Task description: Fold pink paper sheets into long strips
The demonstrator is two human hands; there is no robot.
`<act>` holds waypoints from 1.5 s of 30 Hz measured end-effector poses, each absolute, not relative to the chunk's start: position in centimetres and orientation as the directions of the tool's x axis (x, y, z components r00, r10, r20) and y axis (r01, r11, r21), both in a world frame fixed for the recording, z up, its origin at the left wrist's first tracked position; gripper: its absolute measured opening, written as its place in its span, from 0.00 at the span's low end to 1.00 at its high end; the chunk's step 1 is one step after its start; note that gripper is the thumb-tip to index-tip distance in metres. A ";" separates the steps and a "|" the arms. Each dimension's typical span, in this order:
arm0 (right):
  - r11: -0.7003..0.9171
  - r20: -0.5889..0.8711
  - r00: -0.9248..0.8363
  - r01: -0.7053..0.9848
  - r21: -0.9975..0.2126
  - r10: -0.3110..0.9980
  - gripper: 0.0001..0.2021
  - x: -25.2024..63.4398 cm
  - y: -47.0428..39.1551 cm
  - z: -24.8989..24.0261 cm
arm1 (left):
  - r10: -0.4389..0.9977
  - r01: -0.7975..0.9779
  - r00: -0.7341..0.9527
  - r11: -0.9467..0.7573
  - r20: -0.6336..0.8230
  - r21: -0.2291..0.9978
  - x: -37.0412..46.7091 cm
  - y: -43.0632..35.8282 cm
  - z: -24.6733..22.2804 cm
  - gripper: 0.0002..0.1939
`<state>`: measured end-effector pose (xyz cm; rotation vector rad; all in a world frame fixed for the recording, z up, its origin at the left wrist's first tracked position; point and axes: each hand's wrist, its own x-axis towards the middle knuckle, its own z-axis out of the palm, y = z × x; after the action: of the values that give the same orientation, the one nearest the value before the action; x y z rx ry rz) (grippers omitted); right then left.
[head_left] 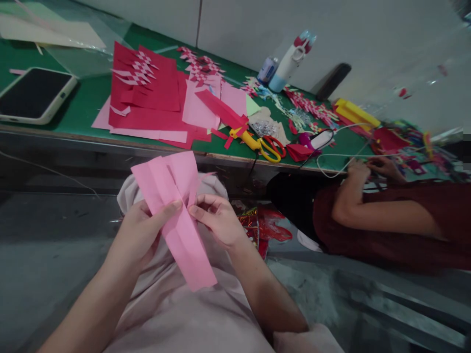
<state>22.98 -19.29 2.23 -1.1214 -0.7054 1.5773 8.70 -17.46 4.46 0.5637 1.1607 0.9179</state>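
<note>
Pink paper [184, 235], one folded piece, is above our lap [176, 318], our left hand [142, 230] clamped across its middle and our right hand [217, 218] pinching a fold there, probably to keep it gathered. Beyond, we count one bottle [287, 66] and one can [267, 71], seemingly placed by the wall [250, 34] to stay out of the way.

Pink paper [184, 235], creased lengthwise, pinched midway, slanting above lap [165, 316].
</note>
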 end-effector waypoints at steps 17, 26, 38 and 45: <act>-0.282 -0.287 -0.063 -0.466 -0.839 0.956 0.14 22.9 -19.5 1.9 | 0.855 -0.315 0.058 0.505 -0.515 0.804 8.5 -17.3 4.3 0.18; -0.390 -0.375 -0.127 -0.448 -0.804 0.918 0.19 23.3 -19.7 2.1 | 0.863 -0.285 0.025 0.490 -0.505 0.824 8.3 -17.0 4.1 0.22; -0.342 -0.309 -0.148 -0.465 -0.816 0.939 0.15 23.2 -19.8 1.8 | 0.859 -0.258 0.021 0.500 -0.512 0.827 8.0 -16.8 4.0 0.21; -0.381 -0.385 -0.087 -0.454 -0.805 0.919 0.17 23.3 -19.5 1.1 | 0.861 -0.231 0.057 0.504 -0.506 0.832 8.1 -16.7 3.7 0.22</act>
<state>23.29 -19.55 1.11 -1.1119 -0.6129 1.6782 8.13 -16.71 3.72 0.6426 1.2455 0.9207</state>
